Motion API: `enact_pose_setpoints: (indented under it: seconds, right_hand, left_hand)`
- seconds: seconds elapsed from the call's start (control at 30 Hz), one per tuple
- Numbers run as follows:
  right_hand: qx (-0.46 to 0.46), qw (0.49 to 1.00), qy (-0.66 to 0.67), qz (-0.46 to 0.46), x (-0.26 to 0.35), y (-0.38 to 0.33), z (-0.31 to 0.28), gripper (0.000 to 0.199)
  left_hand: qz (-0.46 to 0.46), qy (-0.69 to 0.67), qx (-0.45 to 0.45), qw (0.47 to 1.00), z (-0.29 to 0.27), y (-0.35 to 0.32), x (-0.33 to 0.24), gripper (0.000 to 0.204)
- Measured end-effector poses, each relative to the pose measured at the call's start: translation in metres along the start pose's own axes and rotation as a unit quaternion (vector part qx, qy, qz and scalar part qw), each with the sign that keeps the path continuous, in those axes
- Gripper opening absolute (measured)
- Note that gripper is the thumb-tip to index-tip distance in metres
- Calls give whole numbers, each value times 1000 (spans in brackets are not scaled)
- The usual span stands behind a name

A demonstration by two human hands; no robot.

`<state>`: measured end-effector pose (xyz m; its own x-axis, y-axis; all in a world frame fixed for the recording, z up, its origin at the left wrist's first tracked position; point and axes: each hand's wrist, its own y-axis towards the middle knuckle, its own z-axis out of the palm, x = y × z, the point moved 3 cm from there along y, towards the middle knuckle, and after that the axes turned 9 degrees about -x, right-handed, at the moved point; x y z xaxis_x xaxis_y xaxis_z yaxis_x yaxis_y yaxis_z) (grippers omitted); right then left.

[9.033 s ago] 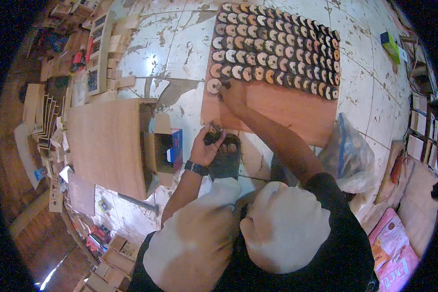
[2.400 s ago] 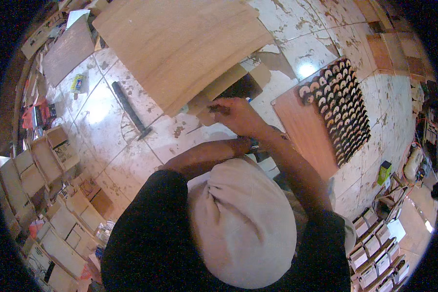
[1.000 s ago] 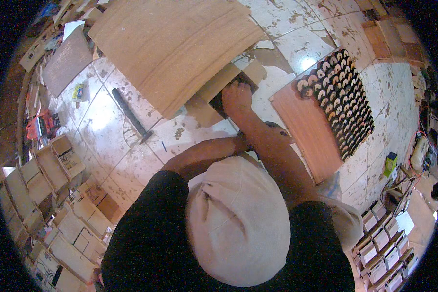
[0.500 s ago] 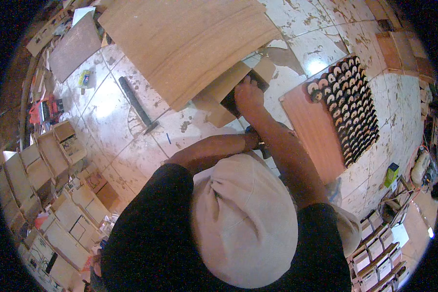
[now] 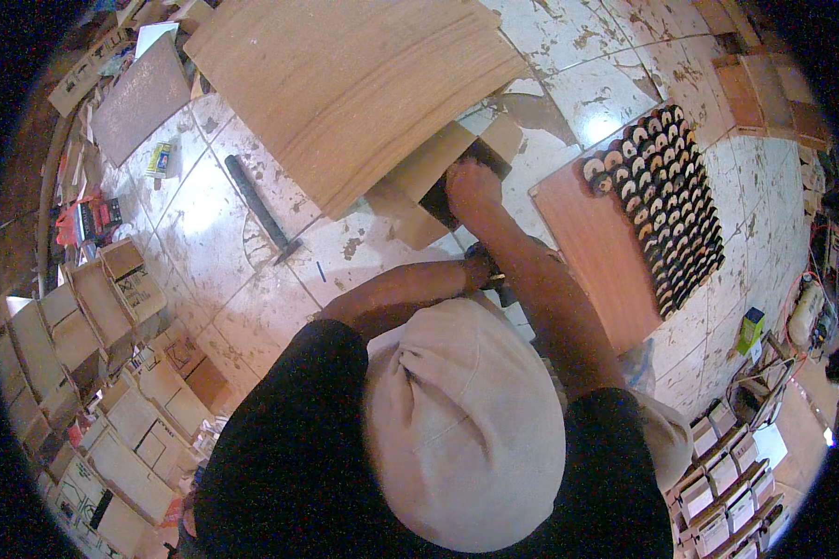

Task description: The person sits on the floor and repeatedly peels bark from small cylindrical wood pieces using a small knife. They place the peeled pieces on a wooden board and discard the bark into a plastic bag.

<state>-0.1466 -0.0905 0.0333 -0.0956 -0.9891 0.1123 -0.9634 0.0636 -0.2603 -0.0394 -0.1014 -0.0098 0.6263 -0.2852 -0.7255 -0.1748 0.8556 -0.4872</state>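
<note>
While right hand (image 5: pixel 471 184) reaches in | cardboard box (image 5: pixel 438 182) opens up-right

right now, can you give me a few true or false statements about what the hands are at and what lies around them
1. The right hand reaches into an open cardboard box. True.
2. The left hand's grip is plain to see. False: only the left forearm and wrist show, and the hand is hidden behind the right arm.
3. Rows of small round pieces lie on a reddish board to the right of the box. True.
4. The large plywood sheet lies to the right of the reddish board. False: it lies to its left, beyond the box.
</note>
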Motion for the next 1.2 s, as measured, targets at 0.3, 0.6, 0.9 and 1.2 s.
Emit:
enact_pose_setpoints:
  seconds: [0.3,0.6,0.9,1.2]
  right_hand:
    - [-18,981,-75,-178,-3,-11,-16,17]
    - [16,986,6,-166,-12,-8,-29,15]
    - [64,972,145,-175,-40,8,-43,21]
    - [59,955,216,-192,-48,8,-73,30]
  left_hand:
    - [4,19,-1,1000,11,12,-3,30]
    - [18,21,28,999,25,18,-15,30]
    - [22,25,64,997,30,16,-23,31]
    - [39,29,51,998,36,17,-25,31]
